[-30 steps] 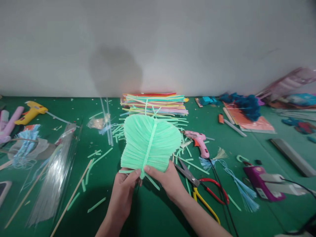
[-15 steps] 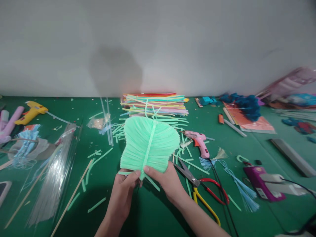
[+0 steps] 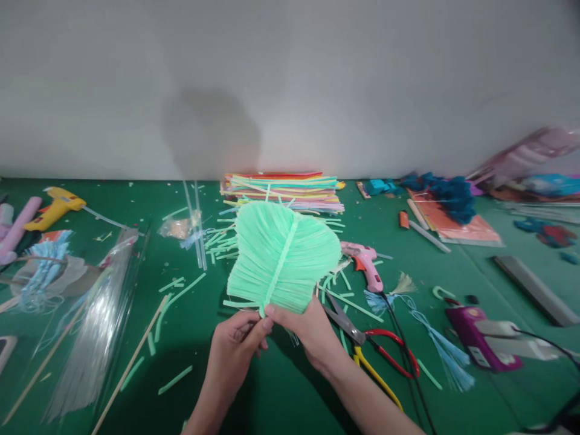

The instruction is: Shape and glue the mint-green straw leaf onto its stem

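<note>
Fingers of the right hand (image 3: 317, 335) clamped on the lower end of a mint-green fuzzy leaf (image 3: 292, 257), thumb flat on its face beside the stem end; the others run behind it, mostly hidden from me. Fingers of the left hand (image 3: 233, 341) curled in just below that stem end, thumb and forefinger close together; whether they pinch it, I cannot tell.

Leaf held up over the green table (image 3: 276, 402), spreading away beyond the fingertips, midrib slanting up and to the right. One loose green strip (image 3: 240, 304) juts out leftward, just above the left fingers.

Farther beyond the fingers, partly behind the leaf: a bundle of multicoloured fuzzy stems (image 3: 283, 190). Right of the right-hand fingers, near: scissors (image 3: 357, 336), blades parted, one handle red, one yellow. Past those, up and right: a pink glue gun (image 3: 372, 272), dark cord trailing. Well off to the right: pale blue tassels (image 3: 446, 347), then a purple device (image 3: 475, 338).

Left of the left fingers: scattered green offcuts (image 3: 176, 379), a thin wooden stick (image 3: 131, 365). Well apart, far left: a yellow glue gun (image 3: 58, 206).
</note>
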